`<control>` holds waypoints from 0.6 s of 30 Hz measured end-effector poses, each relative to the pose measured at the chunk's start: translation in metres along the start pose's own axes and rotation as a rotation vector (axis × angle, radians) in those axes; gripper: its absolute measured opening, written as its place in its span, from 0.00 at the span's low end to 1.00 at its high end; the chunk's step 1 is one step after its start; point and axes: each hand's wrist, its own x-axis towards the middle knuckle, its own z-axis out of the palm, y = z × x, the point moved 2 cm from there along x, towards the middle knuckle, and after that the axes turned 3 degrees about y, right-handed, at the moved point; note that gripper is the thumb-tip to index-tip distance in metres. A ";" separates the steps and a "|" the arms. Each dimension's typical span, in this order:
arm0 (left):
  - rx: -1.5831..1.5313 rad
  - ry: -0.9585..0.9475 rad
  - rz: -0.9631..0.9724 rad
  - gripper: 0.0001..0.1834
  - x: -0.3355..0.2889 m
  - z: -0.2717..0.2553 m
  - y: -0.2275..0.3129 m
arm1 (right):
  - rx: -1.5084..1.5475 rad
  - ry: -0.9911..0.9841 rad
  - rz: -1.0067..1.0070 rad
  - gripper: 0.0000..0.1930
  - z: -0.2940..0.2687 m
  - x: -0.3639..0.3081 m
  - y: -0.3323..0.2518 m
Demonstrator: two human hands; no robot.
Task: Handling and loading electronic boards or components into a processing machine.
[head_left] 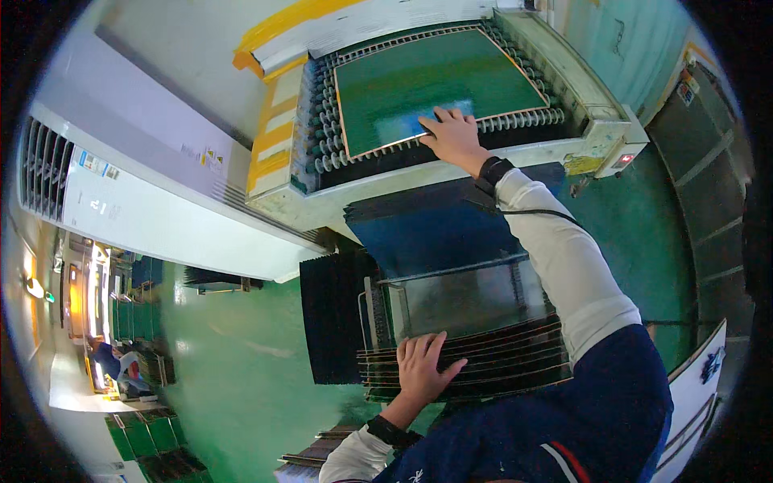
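At the near edge of a large green panel point(439, 68) with a thin copper-coloured border is my right hand point(456, 138), its fingers bent over that edge and closed on it. The panel lies flat on rows of grey rollers point(515, 122) of a conveyor machine. Lower down, my left hand point(422, 372) rests with fingers spread on the upper edges of several thin dark panels point(507, 354). These stand on edge, side by side, in a metal-framed rack point(394, 310) in front of me. Nothing shows inside the left hand.
More dark panels point(435, 233) lean beneath the machine's pale front ledge point(386, 181). A black ridged block point(330, 318) stands left of the rack. A tall white cabinet point(193, 217) runs along the left. Farther left, a person point(121, 366) is near other racks on the green floor point(233, 354).
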 end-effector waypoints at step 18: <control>0.185 -0.050 -0.014 0.30 0.004 0.027 0.015 | 1.085 -0.330 0.408 0.15 -0.116 -0.186 0.229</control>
